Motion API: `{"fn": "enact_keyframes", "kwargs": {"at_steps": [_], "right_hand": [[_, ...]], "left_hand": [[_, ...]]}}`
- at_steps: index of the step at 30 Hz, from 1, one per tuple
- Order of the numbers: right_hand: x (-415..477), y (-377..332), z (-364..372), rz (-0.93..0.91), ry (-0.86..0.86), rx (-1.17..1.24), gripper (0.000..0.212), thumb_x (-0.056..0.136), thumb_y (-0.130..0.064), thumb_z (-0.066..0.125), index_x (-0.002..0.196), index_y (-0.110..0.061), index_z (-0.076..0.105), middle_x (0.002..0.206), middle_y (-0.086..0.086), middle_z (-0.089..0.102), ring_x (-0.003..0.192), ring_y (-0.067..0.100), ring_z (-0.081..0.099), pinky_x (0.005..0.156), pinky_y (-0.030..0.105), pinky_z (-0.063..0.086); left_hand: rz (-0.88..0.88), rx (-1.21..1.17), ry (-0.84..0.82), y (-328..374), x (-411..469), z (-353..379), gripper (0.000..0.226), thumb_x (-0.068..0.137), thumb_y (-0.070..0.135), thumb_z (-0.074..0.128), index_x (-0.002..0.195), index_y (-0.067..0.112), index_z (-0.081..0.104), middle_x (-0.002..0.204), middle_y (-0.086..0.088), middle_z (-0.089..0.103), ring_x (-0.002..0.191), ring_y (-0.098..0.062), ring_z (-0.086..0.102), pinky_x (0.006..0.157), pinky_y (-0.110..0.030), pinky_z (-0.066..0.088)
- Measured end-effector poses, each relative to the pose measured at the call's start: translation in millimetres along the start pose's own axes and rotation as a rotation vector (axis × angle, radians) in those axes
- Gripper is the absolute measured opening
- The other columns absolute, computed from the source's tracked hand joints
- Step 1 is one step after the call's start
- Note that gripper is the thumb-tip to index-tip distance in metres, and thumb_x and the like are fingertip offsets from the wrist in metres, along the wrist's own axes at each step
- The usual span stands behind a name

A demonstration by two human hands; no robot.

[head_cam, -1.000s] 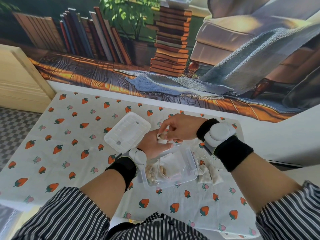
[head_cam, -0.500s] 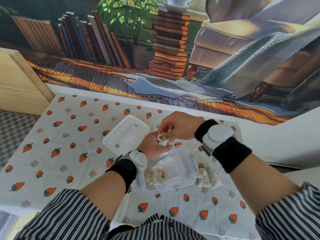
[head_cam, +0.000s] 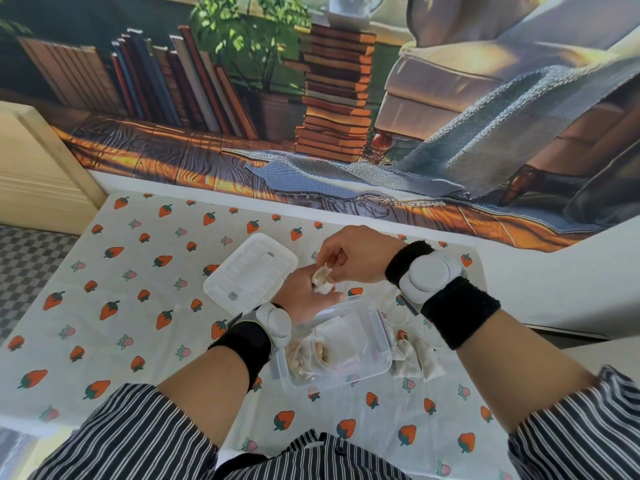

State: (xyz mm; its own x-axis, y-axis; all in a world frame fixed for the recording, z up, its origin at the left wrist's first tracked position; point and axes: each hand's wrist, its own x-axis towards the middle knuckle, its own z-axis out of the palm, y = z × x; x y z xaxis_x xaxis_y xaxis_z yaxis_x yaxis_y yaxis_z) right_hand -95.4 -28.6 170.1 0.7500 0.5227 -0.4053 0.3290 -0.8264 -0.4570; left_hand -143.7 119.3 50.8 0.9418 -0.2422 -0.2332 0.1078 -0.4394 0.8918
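A small white mesh pouch (head_cam: 321, 282) filled with beans sits between my two hands above the table. My left hand (head_cam: 304, 299) is under it, palm up, fingers around the pouch. My right hand (head_cam: 353, 254) comes from above and pinches the pouch's top with its fingertips. Just below the hands stands a clear plastic box (head_cam: 377, 355) that holds loose beans in a bag (head_cam: 304, 355) and flat empty pouches. Two filled pouches (head_cam: 417, 358) lie on the cloth right of the box.
The box's white lid (head_cam: 249, 273) lies upside down on the strawberry-print tablecloth (head_cam: 138, 306), left of my hands. A printed wall hanging (head_cam: 311, 133) backs the table. A wooden panel (head_cam: 34, 174) stands at the far left.
Both hands stay together on the pouch with small finger shifts; the right hand's fingers have worked at its top. The view has tilted slightly.
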Motion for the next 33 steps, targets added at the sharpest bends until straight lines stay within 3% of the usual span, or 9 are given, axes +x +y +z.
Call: {"fn": "enact_keyframes", "kwargs": {"at_steps": [4, 9, 13, 17, 20, 25, 27, 30, 33], "right_hand": [[1.0, 5.1, 1.2, -0.001, 0.019, 0.013, 0.017, 0.085, -0.027, 0.072, 0.102, -0.024, 0.074, 0.089, -0.013, 0.070, 0.082, 0.004, 0.064, 0.071, 0.020, 0.050], [5.7, 12.5, 8.2, 0.019, 0.114, -0.062, 0.023, 0.089, -0.036, 0.067, 0.110, -0.026, 0.068, 0.097, -0.009, 0.064, 0.086, 0.010, 0.057, 0.070, 0.022, 0.041], [8.4, 13.2, 21.3, -0.006, 0.095, -0.105, 0.016, 0.092, -0.034, 0.062, 0.097, -0.021, 0.070, 0.097, -0.006, 0.066, 0.086, 0.013, 0.059, 0.074, 0.026, 0.045], [6.1, 11.6, 22.3, -0.014, 0.140, 0.100, 0.006, 0.093, -0.027, 0.061, 0.090, -0.023, 0.066, 0.086, -0.017, 0.061, 0.075, -0.002, 0.055, 0.063, 0.015, 0.037], [3.8, 14.4, 23.5, -0.020, 0.124, 0.130, 0.005, 0.091, -0.030, 0.064, 0.089, -0.025, 0.065, 0.087, -0.017, 0.063, 0.076, -0.002, 0.057, 0.064, 0.014, 0.038], [4.2, 24.3, 27.8, 0.097, 0.207, 0.335, 0.010, 0.090, -0.033, 0.062, 0.097, -0.027, 0.060, 0.094, -0.005, 0.068, 0.080, 0.013, 0.064, 0.071, 0.028, 0.050], [5.4, 34.2, 34.1, 0.207, 0.259, 0.379, 0.009, 0.091, -0.029, 0.054, 0.095, -0.021, 0.058, 0.090, -0.003, 0.069, 0.080, 0.017, 0.067, 0.075, 0.035, 0.056], [14.0, 50.1, 59.6, 0.360, 0.090, 0.222, 0.028, 0.091, -0.021, 0.047, 0.096, -0.002, 0.067, 0.091, 0.008, 0.074, 0.082, 0.024, 0.071, 0.080, 0.042, 0.059], [26.0, 61.6, 107.6, 0.379, -0.245, 0.080, 0.021, 0.089, -0.006, 0.052, 0.089, -0.001, 0.073, 0.087, 0.007, 0.075, 0.083, 0.024, 0.073, 0.085, 0.041, 0.060]], "left_hand": [[-0.002, -0.023, 0.007, -0.1, 1.2, 1.5, 0.024, 0.082, 0.029, 0.082, 0.095, 0.039, 0.064, 0.094, 0.011, 0.073, 0.093, -0.007, 0.067, 0.086, -0.029, 0.053], [0.015, -0.018, 0.002, -0.9, 1.7, 1.9, 0.025, 0.078, 0.036, 0.081, 0.097, 0.028, 0.066, 0.093, 0.003, 0.073, 0.092, -0.020, 0.067, 0.090, -0.044, 0.054], [0.016, -0.071, -0.008, -0.9, 0.4, 3.5, 0.022, 0.082, 0.024, 0.082, 0.098, 0.032, 0.068, 0.093, 0.006, 0.074, 0.092, -0.014, 0.068, 0.091, -0.042, 0.055], [0.005, -0.099, 0.000, 0.3, -2.7, 3.4, 0.030, 0.080, 0.021, 0.085, 0.097, 0.034, 0.064, 0.096, 0.009, 0.073, 0.094, -0.008, 0.068, 0.091, -0.032, 0.054], [0.016, -0.137, -0.002, -0.9, -3.4, 4.0, 0.031, 0.079, 0.018, 0.086, 0.093, 0.034, 0.064, 0.091, 0.009, 0.073, 0.090, -0.012, 0.068, 0.088, -0.032, 0.054], [-0.036, -0.137, 0.050, -12.8, -7.5, 4.8, 0.033, 0.072, 0.027, 0.089, 0.089, 0.017, 0.062, 0.088, -0.008, 0.069, 0.085, -0.029, 0.065, 0.085, -0.043, 0.055], [-0.052, -0.105, 0.070, -16.4, -8.9, 4.0, 0.037, 0.072, 0.029, 0.089, 0.089, 0.014, 0.061, 0.089, -0.008, 0.068, 0.083, -0.025, 0.066, 0.085, -0.041, 0.055], [-0.080, -0.074, 0.091, -25.9, -12.0, 1.7, 0.037, 0.071, 0.033, 0.090, 0.089, 0.019, 0.061, 0.090, -0.004, 0.069, 0.085, -0.019, 0.067, 0.082, -0.032, 0.054], [-0.094, -0.051, 0.087, -33.6, -14.2, 1.4, 0.037, 0.073, 0.035, 0.090, 0.090, 0.020, 0.062, 0.091, -0.005, 0.069, 0.084, -0.018, 0.066, 0.081, -0.029, 0.054]]}}
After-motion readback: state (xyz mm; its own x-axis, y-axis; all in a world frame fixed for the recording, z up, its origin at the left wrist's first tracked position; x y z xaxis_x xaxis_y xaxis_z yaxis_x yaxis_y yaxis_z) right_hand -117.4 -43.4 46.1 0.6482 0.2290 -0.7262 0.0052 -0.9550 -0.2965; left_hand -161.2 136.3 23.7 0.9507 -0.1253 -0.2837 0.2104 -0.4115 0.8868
